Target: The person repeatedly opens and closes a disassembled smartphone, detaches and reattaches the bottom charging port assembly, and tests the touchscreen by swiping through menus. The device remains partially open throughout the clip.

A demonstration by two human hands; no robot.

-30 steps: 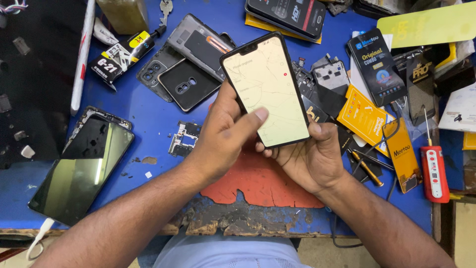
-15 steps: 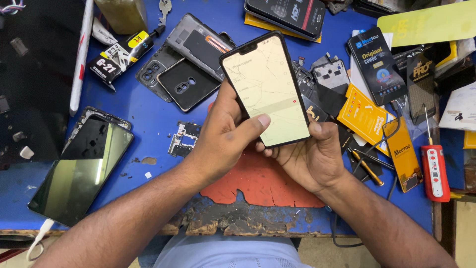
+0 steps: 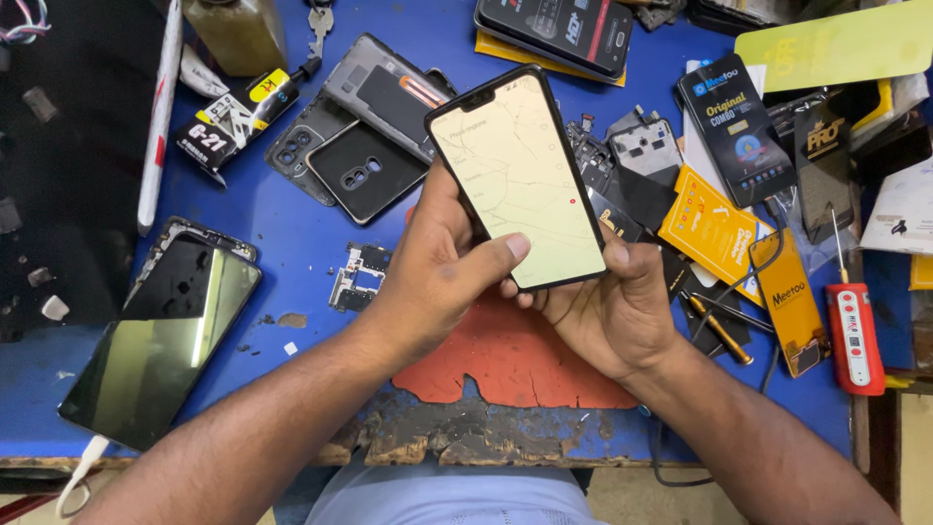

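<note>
Both my hands hold a black smartphone [image 3: 517, 175] with a lit, cracked, pale yellow screen, tilted above the blue workbench [image 3: 292, 243]. My left hand [image 3: 432, 277] grips its left edge, and the thumb lies on the lower part of the screen. My right hand [image 3: 607, 311] cups the phone's bottom right corner from underneath. A worn red mat [image 3: 505, 355] lies on the bench beneath my hands.
A large dark phone screen [image 3: 160, 331] lies at the left. Black phone back covers [image 3: 364, 126], a glue tube [image 3: 233, 107], another phone [image 3: 554, 29], a small circuit board [image 3: 352, 277], yellow and black packets [image 3: 739, 165] and a red screwdriver [image 3: 853, 331] surround my hands.
</note>
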